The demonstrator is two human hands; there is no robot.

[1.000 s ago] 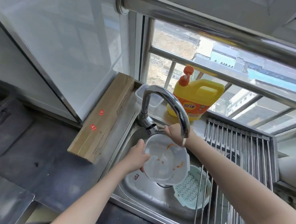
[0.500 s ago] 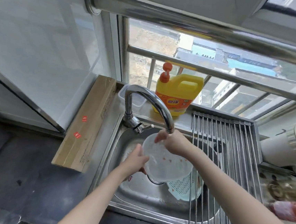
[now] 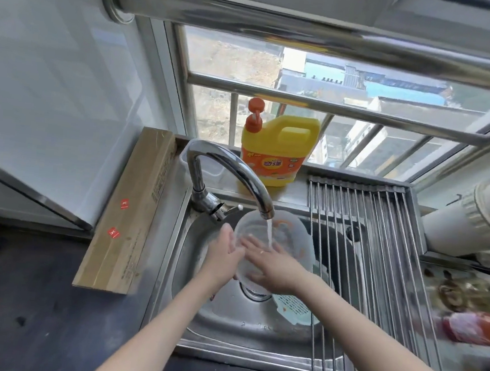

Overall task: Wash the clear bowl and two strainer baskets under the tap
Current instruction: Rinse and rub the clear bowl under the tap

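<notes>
The clear bowl (image 3: 289,237), flecked with orange scraps, is tilted under the chrome tap (image 3: 233,172), and water runs into it. My left hand (image 3: 225,255) grips the bowl's left rim. My right hand (image 3: 269,265) lies inside the bowl with its fingers spread flat against the wall, in the stream. A pale green strainer basket (image 3: 294,308) lies in the steel sink (image 3: 239,322) below the bowl, partly hidden by my right arm. A second strainer basket is not visible.
A roll-up steel drying rack (image 3: 374,257) covers the sink's right half. A yellow detergent jug (image 3: 277,149) stands behind the tap. A long cardboard box (image 3: 127,213) lies left of the sink. Blurred clutter sits on the counter at right.
The tap is now running. My right hand has left the tap spout and moved down into the bowl, fingers spread. The bowl has shifted up under the spout.
</notes>
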